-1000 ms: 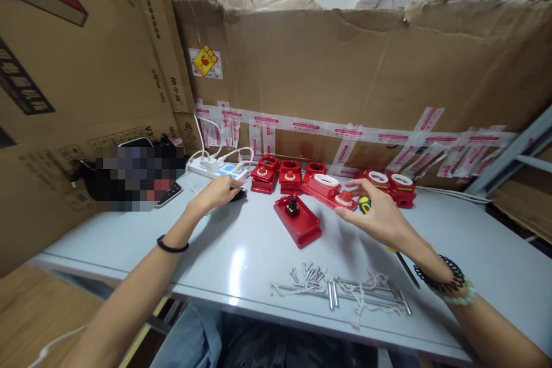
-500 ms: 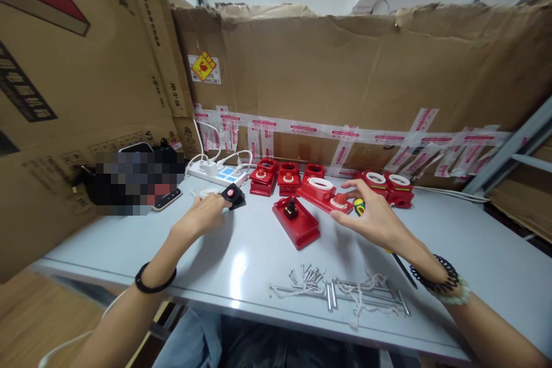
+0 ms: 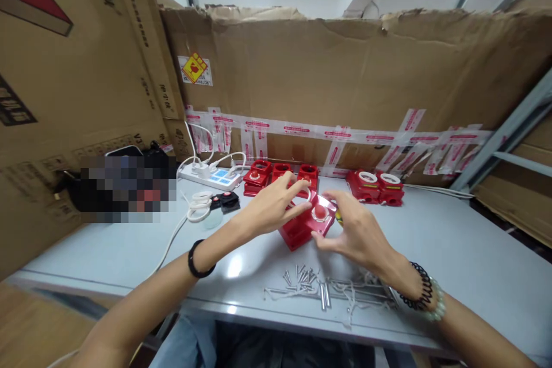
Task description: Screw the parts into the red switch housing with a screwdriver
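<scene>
Both hands are on a red cover with a red dome button and a white ring, held tilted above a red box base. My right hand grips the cover's right end between thumb and fingers. My left hand has its thumb and fingers bent round the white-ring end, partly hiding it. The inside of the base is mostly covered. Behind the right hand's fingers, a yellow-green piece shows in part.
Several screws and metal rods lie in front. White rings and black pieces are at left, near a power strip. Red housings stand along the back, more red housings at right. A cardboard wall rises behind.
My left hand has left the black piece and moved right to the cover. My right hand has brought the cover left and toward me, over the base. The view has shifted slightly.
</scene>
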The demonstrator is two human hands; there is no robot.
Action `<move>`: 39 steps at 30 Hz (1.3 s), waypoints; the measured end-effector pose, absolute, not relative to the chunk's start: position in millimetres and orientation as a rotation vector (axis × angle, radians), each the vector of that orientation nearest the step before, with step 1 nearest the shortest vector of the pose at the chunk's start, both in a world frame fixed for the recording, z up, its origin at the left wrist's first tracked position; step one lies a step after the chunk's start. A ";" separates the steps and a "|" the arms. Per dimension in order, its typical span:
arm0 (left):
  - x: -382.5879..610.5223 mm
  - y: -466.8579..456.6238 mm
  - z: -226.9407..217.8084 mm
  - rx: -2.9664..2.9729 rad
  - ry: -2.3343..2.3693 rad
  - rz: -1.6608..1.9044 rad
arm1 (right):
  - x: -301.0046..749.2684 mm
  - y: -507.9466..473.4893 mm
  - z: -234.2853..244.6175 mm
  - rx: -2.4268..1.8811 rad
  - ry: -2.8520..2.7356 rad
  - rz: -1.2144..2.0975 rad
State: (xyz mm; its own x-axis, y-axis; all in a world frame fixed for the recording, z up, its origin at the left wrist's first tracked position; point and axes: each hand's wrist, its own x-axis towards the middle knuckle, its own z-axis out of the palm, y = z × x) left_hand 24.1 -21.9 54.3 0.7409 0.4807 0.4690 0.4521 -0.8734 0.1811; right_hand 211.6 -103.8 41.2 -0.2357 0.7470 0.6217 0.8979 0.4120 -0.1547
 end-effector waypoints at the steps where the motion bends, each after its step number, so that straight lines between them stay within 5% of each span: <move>1: 27.2 -18.9 51.2 2.883 0.760 0.816 | 212.9 -104.2 42.2 -1.374 -2.034 -0.314; 5: 24.2 -8.2 41.4 2.909 0.601 1.126 | 224.3 -104.8 56.0 -1.327 -1.929 0.000; 12: 24.6 -16.9 39.3 3.007 -0.053 1.572 | 227.6 -110.3 76.6 -1.244 -1.751 1.267; 18: 28.3 -13.8 29.3 2.955 -0.145 1.629 | 215.5 -115.3 74.3 -1.147 -1.616 1.513; 27: 42.0 -22.5 18.4 2.566 -0.088 1.748 | 200.3 -125.2 70.6 -1.154 -1.752 1.162; 39: 46.7 -60.4 22.6 1.748 0.450 1.179 | 198.3 -119.9 49.2 -1.426 -1.967 -0.262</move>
State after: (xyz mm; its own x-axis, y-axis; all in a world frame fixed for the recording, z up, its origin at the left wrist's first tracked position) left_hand 46.7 -60.4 22.6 0.4679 0.7185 0.5146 -0.1938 -0.4846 0.8530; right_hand 198.3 -119.9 49.2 -0.1650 0.7607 0.6278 0.8985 0.3785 -0.2224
